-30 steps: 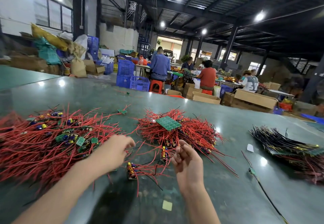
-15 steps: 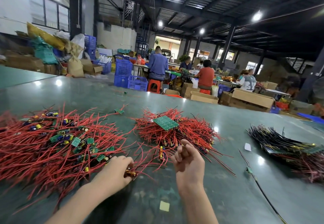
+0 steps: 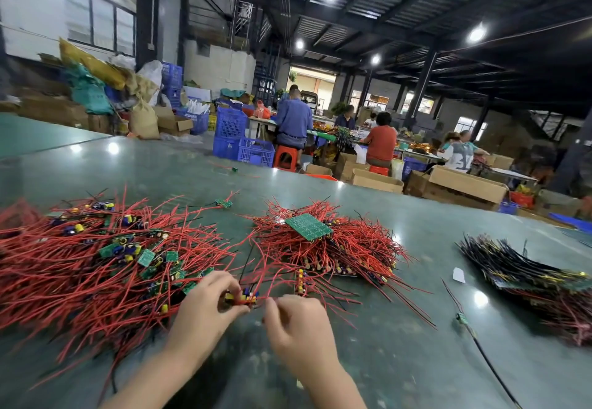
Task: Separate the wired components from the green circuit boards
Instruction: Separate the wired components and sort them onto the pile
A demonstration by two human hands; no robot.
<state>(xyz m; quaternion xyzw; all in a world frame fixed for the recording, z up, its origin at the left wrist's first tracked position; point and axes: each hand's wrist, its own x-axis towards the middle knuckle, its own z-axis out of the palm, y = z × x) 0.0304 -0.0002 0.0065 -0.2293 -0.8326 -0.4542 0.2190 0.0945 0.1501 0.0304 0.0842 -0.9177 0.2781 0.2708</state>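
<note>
1. Wired component (image 3: pixel 242 298): a small piece with yellow and blue parts and red leads, held just above the counter (image 3: pixel 400 344), between the two hands near the front edge of the scene.
2. Left hand (image 3: pixel 205 309): thumb and forefinger curled, pinching the left end of the wired component; the other fingers are bent over it.
3. Right hand (image 3: pixel 299 328): fingers (image 3: pixel 272 307) curled and pinched together at the red leads just to the right of the component; motion blur hides exactly what they grip.
4. Left pile (image 3: pixel 96 267): a loose heap of red wires mixed with small green boards and blue-yellow parts, lying on the counter and touching the left hand's far side.
5. Middle pile (image 3: pixel 336 248): red-wired pieces stacked more tightly, beyond the hands, with a larger green circuit board (image 3: pixel 308 226) lying tilted on top.
6. Right pile (image 3: pixel 528 277): dark-wired pieces in a fanned stack, well apart from the hands.
7. Single black-wired piece (image 3: pixel 461 317) lies alone on the counter between the middle and right piles; a white scrap (image 3: pixel 458 275) sits near it.
8. Background: several people sit at other tables among blue crates (image 3: pixel 243 142) and cardboard boxes (image 3: pixel 464 184).
</note>
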